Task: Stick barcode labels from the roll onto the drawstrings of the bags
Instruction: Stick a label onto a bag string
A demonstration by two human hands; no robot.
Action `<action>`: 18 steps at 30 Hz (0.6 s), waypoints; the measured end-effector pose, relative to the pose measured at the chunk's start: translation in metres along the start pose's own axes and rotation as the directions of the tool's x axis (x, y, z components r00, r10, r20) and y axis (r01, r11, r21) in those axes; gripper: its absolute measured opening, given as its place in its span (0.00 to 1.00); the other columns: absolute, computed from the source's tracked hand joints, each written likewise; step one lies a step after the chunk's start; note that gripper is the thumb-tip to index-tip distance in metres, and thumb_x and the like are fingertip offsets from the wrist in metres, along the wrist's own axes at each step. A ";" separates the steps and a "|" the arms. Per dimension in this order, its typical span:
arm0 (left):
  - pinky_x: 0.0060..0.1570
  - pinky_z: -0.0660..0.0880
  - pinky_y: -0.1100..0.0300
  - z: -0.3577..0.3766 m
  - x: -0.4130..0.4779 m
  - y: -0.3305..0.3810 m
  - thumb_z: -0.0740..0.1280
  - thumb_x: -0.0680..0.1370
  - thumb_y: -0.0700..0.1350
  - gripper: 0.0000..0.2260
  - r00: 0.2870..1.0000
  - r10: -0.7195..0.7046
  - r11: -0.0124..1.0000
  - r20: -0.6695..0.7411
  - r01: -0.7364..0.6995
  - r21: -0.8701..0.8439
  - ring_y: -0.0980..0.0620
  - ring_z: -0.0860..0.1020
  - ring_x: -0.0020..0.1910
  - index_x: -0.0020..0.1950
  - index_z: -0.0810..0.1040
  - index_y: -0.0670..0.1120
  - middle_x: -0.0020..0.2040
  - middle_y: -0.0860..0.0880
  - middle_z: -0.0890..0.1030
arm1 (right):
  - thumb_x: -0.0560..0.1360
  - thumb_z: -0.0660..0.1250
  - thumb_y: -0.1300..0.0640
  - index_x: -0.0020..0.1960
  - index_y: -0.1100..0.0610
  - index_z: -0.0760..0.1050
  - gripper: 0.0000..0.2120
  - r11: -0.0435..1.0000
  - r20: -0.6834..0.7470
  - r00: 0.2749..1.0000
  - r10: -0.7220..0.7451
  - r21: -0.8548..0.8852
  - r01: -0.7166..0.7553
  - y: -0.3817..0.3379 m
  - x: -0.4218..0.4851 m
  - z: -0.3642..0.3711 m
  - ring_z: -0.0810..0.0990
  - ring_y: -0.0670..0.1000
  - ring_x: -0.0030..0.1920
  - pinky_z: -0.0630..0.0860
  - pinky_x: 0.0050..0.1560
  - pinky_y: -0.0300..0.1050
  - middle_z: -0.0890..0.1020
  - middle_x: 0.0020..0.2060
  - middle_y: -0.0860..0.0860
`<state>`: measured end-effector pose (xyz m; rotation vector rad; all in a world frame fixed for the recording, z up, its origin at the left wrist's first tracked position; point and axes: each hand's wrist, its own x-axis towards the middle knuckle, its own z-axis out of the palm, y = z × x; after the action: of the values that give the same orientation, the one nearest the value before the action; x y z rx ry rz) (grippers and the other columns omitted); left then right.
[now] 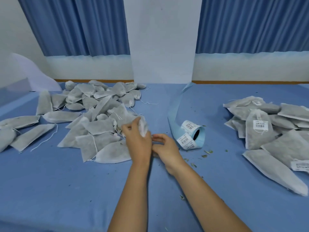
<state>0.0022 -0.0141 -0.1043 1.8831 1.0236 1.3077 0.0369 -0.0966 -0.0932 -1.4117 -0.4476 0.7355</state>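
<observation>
Your left hand (138,142): raised just above the bench (66,190), fingers curled round one pale bag (143,127) and gripping it near its upper end. Blur hides that bag's drawstring.

Your right hand (164,149): just beside the left hand, fingertips at or nearly at its edge, fingers curled toward the thumb. You cannot tell from this view whether they pinch anything.

Label roll (192,135): lying on its side on the bench, just right of your right hand, dark core opening turned toward you. White barcode stickers show on its outer turn.

Backing strip (179,104): pale blue, running from the label roll up and away from you, its far end curling over near the pillar (162,39).

Left heap (93,114): many grey-white filled bags, loosely piled to the left of your hands and reaching the far edge of the bench. Thin white drawstrings trail over the blue cover.

Right heap (274,136): similar bags at the right side, well apart from the label roll. Several carry a white barcode sticker (260,124).

Leaf fragments (206,151): small green bits scattered on the bench between the label roll and your right forearm.

Curtains (75,25): blue, hanging on both sides of the white pillar.
</observation>
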 end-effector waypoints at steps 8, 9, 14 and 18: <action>0.51 0.70 0.59 0.010 -0.004 0.042 0.56 0.77 0.57 0.21 0.832 0.531 0.843 0.161 -0.499 -0.198 0.50 0.73 0.54 0.57 0.79 0.44 0.55 0.46 0.72 | 0.78 0.61 0.67 0.55 0.74 0.75 0.11 0.964 0.274 0.959 -0.078 0.265 0.002 -0.050 0.008 -0.063 0.82 0.54 0.49 0.80 0.53 0.42 0.81 0.49 0.64; 0.52 0.68 0.57 0.012 -0.001 0.047 0.56 0.77 0.56 0.20 0.788 0.597 0.800 0.147 -0.573 -0.178 0.48 0.73 0.55 0.54 0.79 0.44 0.56 0.47 0.73 | 0.76 0.63 0.66 0.55 0.74 0.75 0.11 0.976 0.292 0.953 -0.075 0.217 0.010 -0.055 0.008 -0.072 0.82 0.54 0.51 0.79 0.55 0.42 0.81 0.51 0.65; 0.55 0.68 0.55 0.025 0.006 0.045 0.61 0.76 0.50 0.13 0.632 0.767 0.641 0.113 -0.746 -0.178 0.49 0.77 0.52 0.45 0.77 0.40 0.46 0.47 0.81 | 0.75 0.65 0.61 0.55 0.75 0.75 0.16 0.996 0.377 0.925 -0.049 0.088 0.017 -0.060 0.011 -0.102 0.83 0.54 0.51 0.79 0.49 0.39 0.82 0.51 0.64; 0.37 0.69 0.63 0.027 0.004 0.035 0.61 0.76 0.48 0.08 0.874 0.483 0.830 0.058 -0.435 -0.350 0.57 0.72 0.34 0.41 0.69 0.46 0.33 0.53 0.73 | 0.72 0.69 0.63 0.52 0.63 0.80 0.09 0.995 0.469 0.880 -0.074 -0.026 0.097 -0.048 0.011 -0.109 0.82 0.51 0.42 0.77 0.46 0.38 0.85 0.46 0.56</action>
<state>0.0369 -0.0302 -0.0826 1.9890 0.2467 1.4683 0.1284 -0.1670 -0.0620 -1.2424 -0.9052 1.0023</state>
